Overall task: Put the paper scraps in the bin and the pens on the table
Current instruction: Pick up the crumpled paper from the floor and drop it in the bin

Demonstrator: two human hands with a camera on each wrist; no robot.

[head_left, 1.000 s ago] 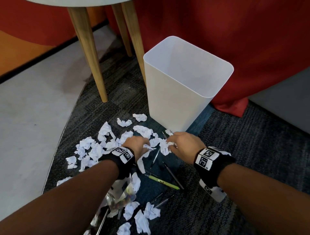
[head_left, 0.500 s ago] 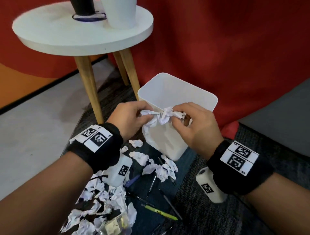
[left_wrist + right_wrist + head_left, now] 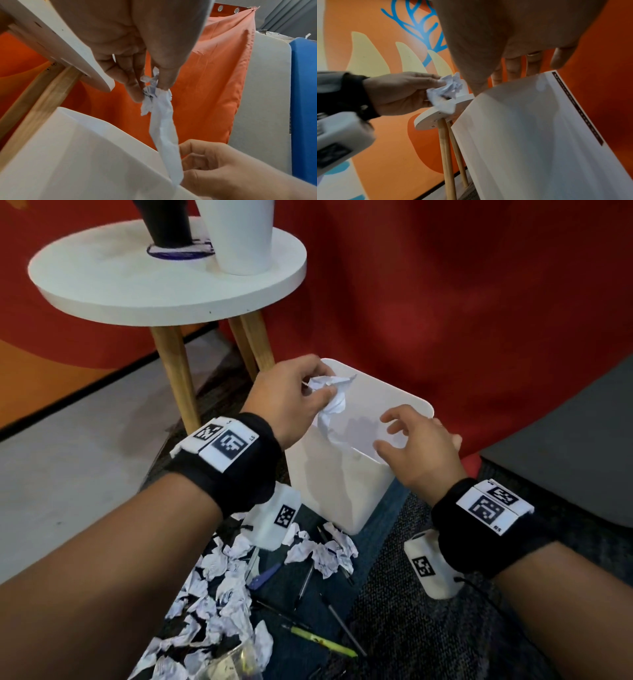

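While the left hand (image 3: 291,395) pinches crumpled paper (image 3: 330,395) over the bin (image 3: 342,491), the right hand (image 3: 419,446) hovers beside it — fingers loosely spread, holding nothing.

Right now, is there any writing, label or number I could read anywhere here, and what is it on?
"L5", tiny and uncertain: on the left wristband tag.
"R5", tiny and uncertain: on the right wristband tag.
Dark strip on the bin: print too blurred to read.
Square codes: patterns only, no words.
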